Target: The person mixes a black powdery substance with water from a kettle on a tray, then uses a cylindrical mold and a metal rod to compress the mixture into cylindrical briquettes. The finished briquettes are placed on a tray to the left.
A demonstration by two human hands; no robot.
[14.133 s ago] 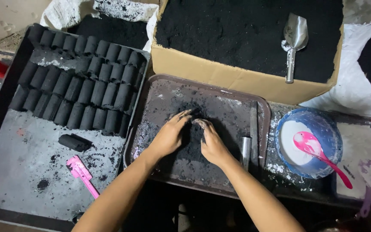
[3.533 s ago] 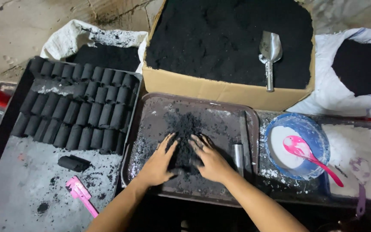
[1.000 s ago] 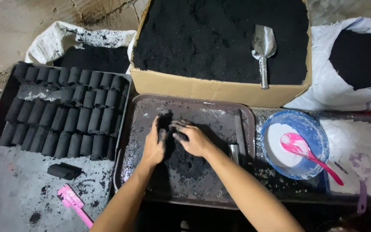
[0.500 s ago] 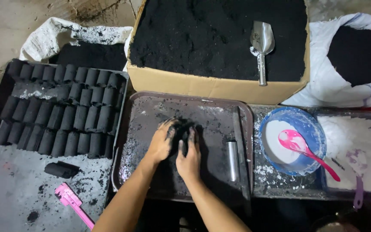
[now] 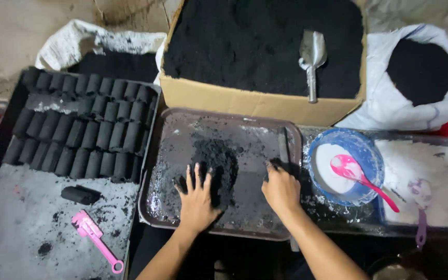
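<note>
Seen from above, the left hand (image 5: 197, 199) lies flat, fingers spread, against a mound of black powder (image 5: 214, 167) in the middle of a dark tray (image 5: 245, 127). The right hand (image 5: 281, 187) curls loosely near the tray's right edge, fingertips touching a thin metal rod (image 5: 284, 148); whether it grips it is unclear.

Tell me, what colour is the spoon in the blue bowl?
Pink. The spoon lies across the blue bowl, seen clearly in the head view.

Bare grey concrete floor (image 5: 32, 26), dusty, dim light, black soot stains
</note>
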